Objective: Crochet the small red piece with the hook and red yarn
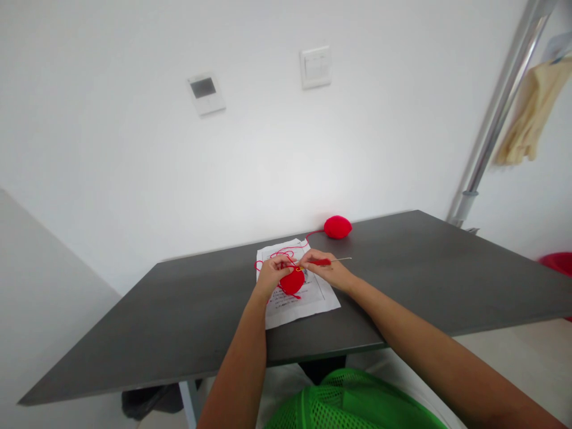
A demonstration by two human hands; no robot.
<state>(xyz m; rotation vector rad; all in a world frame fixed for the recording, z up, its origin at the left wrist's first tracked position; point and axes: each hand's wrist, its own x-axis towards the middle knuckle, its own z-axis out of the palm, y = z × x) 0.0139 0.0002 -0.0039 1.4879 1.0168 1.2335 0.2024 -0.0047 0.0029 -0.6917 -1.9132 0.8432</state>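
A: Setting? 
B: White wall with a switch plate and a small control panel; dark grey table in front of it.

A: Item one, left hand? 
B: Fingers closed on a small red crochet piece, held just above a printed sheet of paper.

A: Item two, right hand? 
B: Pinched shut on a crochet hook with a red handle; its metal shaft points away from the grip to the right. The hook end meets the crochet piece between the two hands.

A: Yarn? 
B: Red strand loops out from the grip across the paper to a ball of yarn, beyond the right hand near the wall.

A: Other entries? 
B: Green mesh basket below the forearms; cream gloves hanging by a metal pole, far right.
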